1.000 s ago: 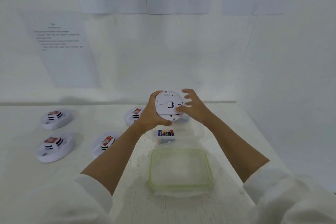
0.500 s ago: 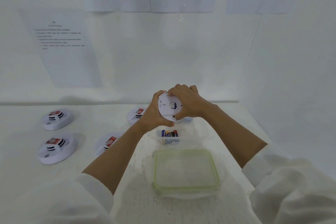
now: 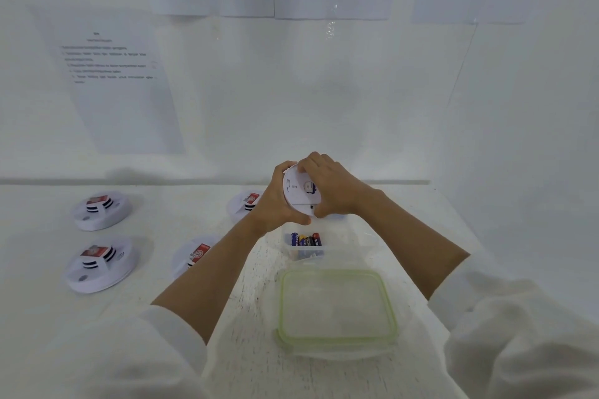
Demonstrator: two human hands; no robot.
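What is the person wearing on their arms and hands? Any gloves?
No gloves. The left hand and the right hand are bare, and no ring, watch or bracelet shows. The left sleeve and the right sleeve are loose, white and soft-looking. They stop near the elbows, so the forearms are uncovered.

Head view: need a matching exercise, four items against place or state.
Column A
1. held detector
2. batteries
3. green-rimmed lid
4. near-left detector

Column B
a. inside the clear container
b. above the table, gripped by left hand and right hand
c. flat on the table, closest to the person
d. resting on the table at far left, red label up

Pairs: 1-b, 2-a, 3-c, 4-d
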